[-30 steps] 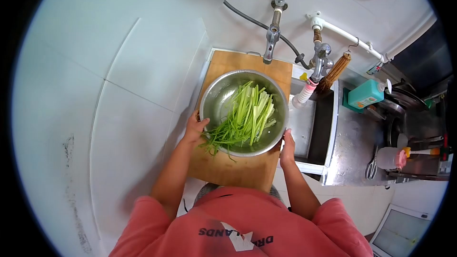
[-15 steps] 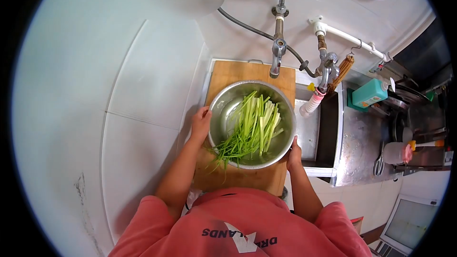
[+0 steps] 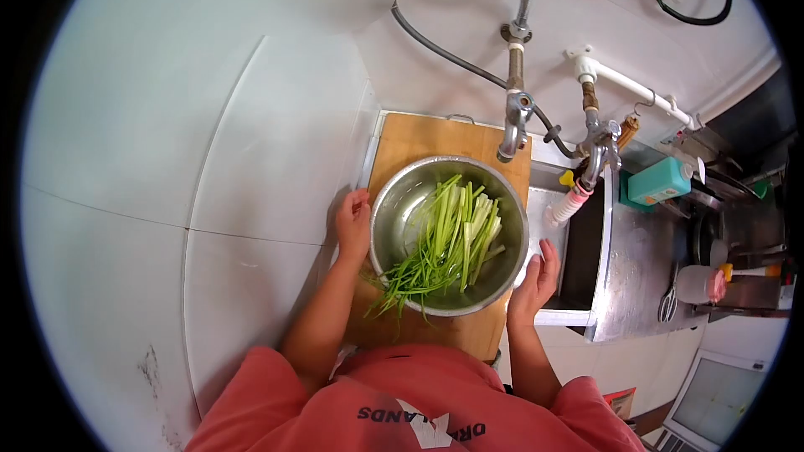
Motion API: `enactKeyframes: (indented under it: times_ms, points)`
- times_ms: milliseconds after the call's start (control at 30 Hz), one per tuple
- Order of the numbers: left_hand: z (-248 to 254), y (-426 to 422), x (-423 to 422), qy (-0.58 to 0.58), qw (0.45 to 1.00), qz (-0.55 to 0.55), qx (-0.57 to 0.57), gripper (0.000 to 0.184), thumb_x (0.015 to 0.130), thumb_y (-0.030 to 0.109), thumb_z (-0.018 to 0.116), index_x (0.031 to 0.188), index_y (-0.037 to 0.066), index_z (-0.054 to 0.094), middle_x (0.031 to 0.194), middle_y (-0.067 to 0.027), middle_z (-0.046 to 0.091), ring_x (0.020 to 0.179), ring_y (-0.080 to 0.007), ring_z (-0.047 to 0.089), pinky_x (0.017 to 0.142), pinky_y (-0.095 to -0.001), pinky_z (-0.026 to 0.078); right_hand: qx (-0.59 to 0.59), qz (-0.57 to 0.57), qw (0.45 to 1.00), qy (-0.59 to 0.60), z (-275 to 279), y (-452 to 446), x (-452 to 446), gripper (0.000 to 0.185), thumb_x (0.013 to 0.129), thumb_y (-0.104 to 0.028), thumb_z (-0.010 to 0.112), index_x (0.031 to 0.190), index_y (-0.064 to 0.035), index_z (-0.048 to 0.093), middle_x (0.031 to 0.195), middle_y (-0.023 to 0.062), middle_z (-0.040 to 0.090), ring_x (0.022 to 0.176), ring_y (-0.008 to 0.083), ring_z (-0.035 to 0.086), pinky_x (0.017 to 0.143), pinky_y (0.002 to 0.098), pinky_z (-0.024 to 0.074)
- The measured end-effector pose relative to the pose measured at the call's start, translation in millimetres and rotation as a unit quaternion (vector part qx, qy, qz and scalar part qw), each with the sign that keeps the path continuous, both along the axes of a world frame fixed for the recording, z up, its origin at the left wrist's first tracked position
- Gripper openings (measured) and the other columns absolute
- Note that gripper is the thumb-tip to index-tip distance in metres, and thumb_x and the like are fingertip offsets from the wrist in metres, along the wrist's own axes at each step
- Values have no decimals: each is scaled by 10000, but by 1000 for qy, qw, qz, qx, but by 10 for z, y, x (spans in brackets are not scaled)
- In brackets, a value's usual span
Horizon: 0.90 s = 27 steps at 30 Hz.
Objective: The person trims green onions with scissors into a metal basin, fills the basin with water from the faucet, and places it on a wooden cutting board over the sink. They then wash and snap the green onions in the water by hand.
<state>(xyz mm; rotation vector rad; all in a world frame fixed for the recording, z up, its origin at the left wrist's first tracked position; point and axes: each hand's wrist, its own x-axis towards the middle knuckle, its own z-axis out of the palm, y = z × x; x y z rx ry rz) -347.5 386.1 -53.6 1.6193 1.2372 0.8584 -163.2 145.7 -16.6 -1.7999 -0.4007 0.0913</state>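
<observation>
A round steel bowl [image 3: 512, 285] rests on a wooden cutting board [image 3: 419, 132]. In it lies a bunch of cut green vegetable stalks [image 3: 456, 230], pale at one end, with thin green tips hanging over the near left rim. My left hand [image 3: 353, 222] is just left of the rim, its fingers loosely bent and holding nothing. On the other side, my right hand [image 3: 536, 283] is apart from the bowl, fingers stretched out and empty.
A tap [image 3: 517, 125] hangs over the board's far right corner. Right of the board is a sink [image 3: 578, 264] under a second tap [image 3: 599, 146] with a pink-and-white hose end. A teal bottle [image 3: 660, 182] and tongs [image 3: 668, 303] are on the steel counter [image 3: 632, 259].
Both hands have let go of the bowl's rim. My right hand has moved outward and its fingers have opened. The whole view has shifted slightly.
</observation>
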Motion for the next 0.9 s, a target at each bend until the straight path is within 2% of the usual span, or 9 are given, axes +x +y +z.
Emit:
enactKeyframes:
  times_ms: [33, 100, 133, 233, 333, 633, 767, 833, 900]
  points:
    - [14, -20, -18, -19, 1000, 14, 4, 253, 808, -20, 458, 1045, -27, 544, 961, -90, 593, 910, -146, 550, 819, -253, 421, 3, 48, 998, -37, 221, 142, -34, 338, 853, -84, 442, 1170, 32, 464, 1239, 155, 440, 1142, 260, 414, 960, 336, 300]
    - [61, -62, -50, -29, 999, 21, -1, 270, 791, -49, 437, 1038, -27, 545, 961, -89, 588, 913, -150, 548, 827, -251, 417, 95, 139, 986, 8, 482, 553, -97, 372, 861, -90, 437, 1216, 23, 422, 1271, 144, 415, 1188, 242, 376, 992, 335, 264]
    - [85, -72, -71, -36, 999, 26, -5, 291, 775, -77, 415, 1031, -28, 546, 961, -88, 584, 916, -153, 546, 835, -248, 413, 81, 185, 978, 55, 535, 744, -90, 433, 868, -96, 434, 1278, 14, 350, 1317, 142, 370, 1220, 230, 341, 1015, 327, 229]
    - [88, -80, -138, -79, 996, 31, 21, 311, 751, -102, 390, 1012, -30, 544, 970, -86, 574, 923, -156, 541, 844, -247, 406, 86, 297, 928, 207, 266, 1568, -109, 561, 905, -239, 405, 1359, -8, 167, 1410, 152, 198, 1309, 231, 169, 1046, 288, 132]
    - [315, -139, -152, -65, 997, 36, 9, 374, 685, -119, 376, 1009, -22, 535, 1012, -97, 566, 977, -172, 524, 891, -277, 375, 58, 338, 914, 216, -197, 2540, -125, 651, 911, -385, 325, 1362, 14, 78, 1440, 138, 62, 1329, 235, 74, 1063, 294, 71]
    - [416, -250, -229, -34, 998, 47, -14, 434, 610, -101, 377, 1005, -12, 531, 995, -89, 565, 992, -184, 509, 918, -296, 356, 92, 343, 873, 333, -884, 4325, -415, 707, 899, -475, 239, 1350, 40, 64, 1433, 167, 50, 1330, 257, 51, 1072, 310, 62]
    - [410, -273, -183, -40, 998, 45, 4, 431, 609, -105, 381, 998, -8, 541, 976, -88, 574, 981, -182, 515, 897, -289, 372, 8, 387, 891, 237, -625, 4104, -339, 706, 898, -487, 228, 1343, 50, 114, 1426, 173, 97, 1324, 256, 92, 1069, 311, 74]
    - [464, -240, -159, -19, 999, 40, 13, 428, 609, -107, 385, 994, -9, 545, 969, -88, 577, 973, -183, 519, 889, -287, 377, 81, 442, 796, 406, -380, 3810, -331, 729, 882, -544, 240, 1367, -17, 104, 1415, 131, 174, 1293, 246, 195, 1046, 331, 169]
    - [531, -227, -143, -41, 998, 29, 33, 412, 613, -108, 391, 979, -12, 553, 960, -91, 583, 942, -188, 534, 868, -285, 391, 42, 374, 825, 423, -348, 3645, -240, 716, 884, -533, 256, 1358, -9, 145, 1403, 136, 206, 1279, 254, 224, 1039, 334, 188]
